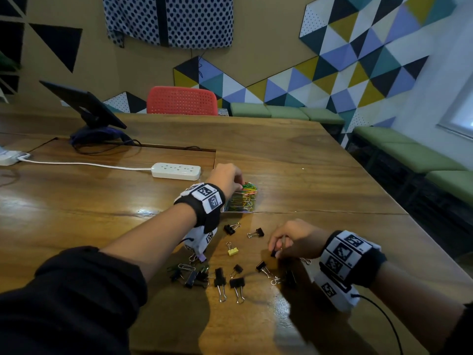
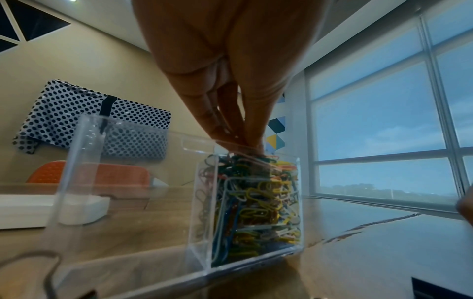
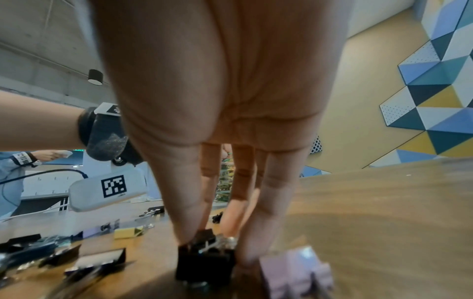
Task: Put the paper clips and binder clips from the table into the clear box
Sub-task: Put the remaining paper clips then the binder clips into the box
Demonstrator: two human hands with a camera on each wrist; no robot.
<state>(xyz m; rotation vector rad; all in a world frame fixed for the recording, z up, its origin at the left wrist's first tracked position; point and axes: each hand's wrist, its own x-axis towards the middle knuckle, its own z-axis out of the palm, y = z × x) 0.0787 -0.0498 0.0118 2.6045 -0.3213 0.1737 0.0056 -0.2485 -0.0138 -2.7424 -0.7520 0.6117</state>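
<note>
**A:** Binder clips (image 1: 220,278) lie scattered on the wooden table (image 1: 320,180) closest to the person, most of them black, some with their wire handles pointing toward the near edge. What else is in that cluster?

**B:** A few loose paper clips (image 1: 184,266) at its left end, and a yellow binder clip (image 1: 232,251) a bit further in.

**A:** And the right hand (image 1: 291,239)?

**B:** It reaches down to the table on the right of the cluster, thumb and fingers pinching a black binder clip (image 3: 204,257). A pale purple clip (image 3: 297,273) lies just beside it.

**A:** Further out?

**B:** The left hand (image 1: 226,178) is over the clear box (image 2: 256,212), fingertips bunched together and dipped into its open top, touching the coloured paper clips that fill one compartment almost to the rim. Whether they pinch anything, I cannot tell. The compartment next to it looks empty.

**A:** Beyond that?

**B:** A white power strip (image 1: 176,171), a tablet on a stand (image 1: 84,106), then a red chair (image 1: 182,100).
</note>
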